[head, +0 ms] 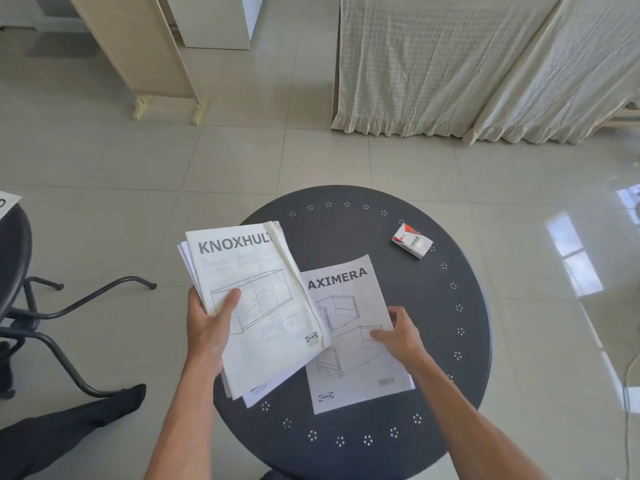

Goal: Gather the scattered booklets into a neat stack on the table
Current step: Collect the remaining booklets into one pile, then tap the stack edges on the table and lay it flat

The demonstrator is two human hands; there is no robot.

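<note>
KNOXHULT booklet (256,306) covers the first letter of the AXIMERA booklet (353,334) – left edge hidden too. Sheets under the top booklet: only edges peek out, count can't be told. Fine print on both covers is too blurred to read. Paper at far left (7,201) cut off by the frame edge – ditto the second table (14,251).

Matt paper booklets (263,306), seemingly metal table (346,230)
</note>
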